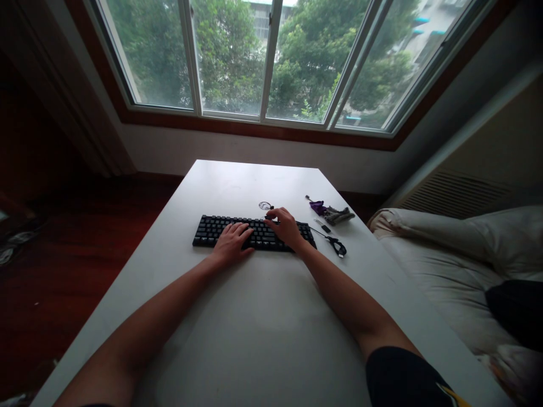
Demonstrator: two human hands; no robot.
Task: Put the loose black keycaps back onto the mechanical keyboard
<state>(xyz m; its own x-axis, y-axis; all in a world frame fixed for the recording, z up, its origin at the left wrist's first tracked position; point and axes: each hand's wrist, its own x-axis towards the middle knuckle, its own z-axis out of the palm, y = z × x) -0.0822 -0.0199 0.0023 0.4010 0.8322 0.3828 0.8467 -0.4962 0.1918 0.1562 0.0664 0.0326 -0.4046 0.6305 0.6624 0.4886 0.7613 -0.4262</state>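
A black keyboard (207,230) lies across the middle of a white table (254,328). My left hand (232,242) rests flat on its keys near the centre, fingers stretched out and holding nothing. My right hand (285,226) sits on the right half of the keyboard. Its fingers are curled, with the fingertips pinched at the keyboard's far edge on something small and dark that I cannot make out. A small wire loop tool (265,205) lies on the table just beyond those fingertips.
To the right of the keyboard lie a black cable (337,245), a purple item (317,207) and a grey bundle (339,215). A bed with pale bedding (445,254) stands against the table's right side. A dark wood floor (85,249) is on the left and a large window (271,56) is ahead.
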